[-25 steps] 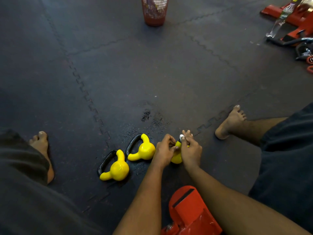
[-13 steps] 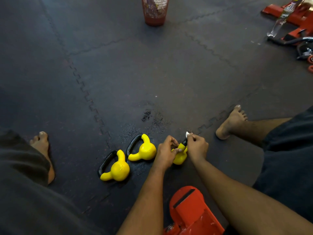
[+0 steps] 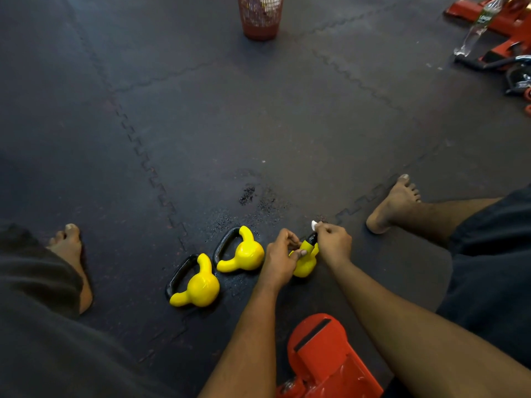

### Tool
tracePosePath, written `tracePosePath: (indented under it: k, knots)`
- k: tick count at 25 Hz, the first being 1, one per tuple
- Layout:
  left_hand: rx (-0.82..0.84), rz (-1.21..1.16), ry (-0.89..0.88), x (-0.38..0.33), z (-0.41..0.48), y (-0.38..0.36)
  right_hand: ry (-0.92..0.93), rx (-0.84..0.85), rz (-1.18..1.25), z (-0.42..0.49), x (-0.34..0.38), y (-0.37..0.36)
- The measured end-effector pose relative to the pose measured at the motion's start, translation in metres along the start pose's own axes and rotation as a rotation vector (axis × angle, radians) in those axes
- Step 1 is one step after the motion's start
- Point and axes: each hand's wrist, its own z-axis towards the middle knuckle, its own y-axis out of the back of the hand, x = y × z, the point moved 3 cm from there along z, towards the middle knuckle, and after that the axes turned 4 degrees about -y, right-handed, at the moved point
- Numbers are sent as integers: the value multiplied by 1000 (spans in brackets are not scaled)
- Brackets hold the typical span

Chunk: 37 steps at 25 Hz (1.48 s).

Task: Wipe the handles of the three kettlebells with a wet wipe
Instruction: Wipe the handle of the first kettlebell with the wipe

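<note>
On the rubber floor mat (image 3: 287, 124), an outer kettlebell (image 3: 201, 288) and a middle kettlebell (image 3: 247, 254) lay on their sides left of the left hand (image 3: 280, 259), black handles pointing away and leftward. The third kettlebell (image 3: 304, 262) sat between both hands, handle tilted away. The left hand gripped its yellow body; the right hand (image 3: 333, 242) pinched one white wet wipe (image 3: 314, 224) at the handle's top.

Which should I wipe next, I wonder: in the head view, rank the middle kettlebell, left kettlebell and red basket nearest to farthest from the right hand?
From the right hand:
1. Middle kettlebell, just left of the left hand.
2. Left kettlebell, farther left, nearer the camera.
3. Red basket, far ahead at the top edge.
</note>
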Motion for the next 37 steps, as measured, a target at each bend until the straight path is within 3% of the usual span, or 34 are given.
tracePosePath:
  k: [5, 15, 18, 22, 31, 34, 37]
  knots:
    - [-24, 0, 9, 0, 5, 5, 290, 62, 182, -37, -3, -21]
    - [59, 72, 65, -3, 22, 8, -132, 71, 333, 22, -36, -22]
    - [115, 188, 68, -12, 30, 4, -233, 54, 337, 33, -41, -24]
    - [119, 306, 8, -21, 35, 4, -164, 55, 265, 31, -36, -23]
    - [109, 116, 156, 7, 8, 50, 303, 210, 26, -2, 15, -34]
    - [119, 86, 133, 4, 4, 48, 276, 193, 23, 2, 16, -31]
    - [223, 70, 108, 0, 5, 49, 61, 226, -48, 20, 1, -29]
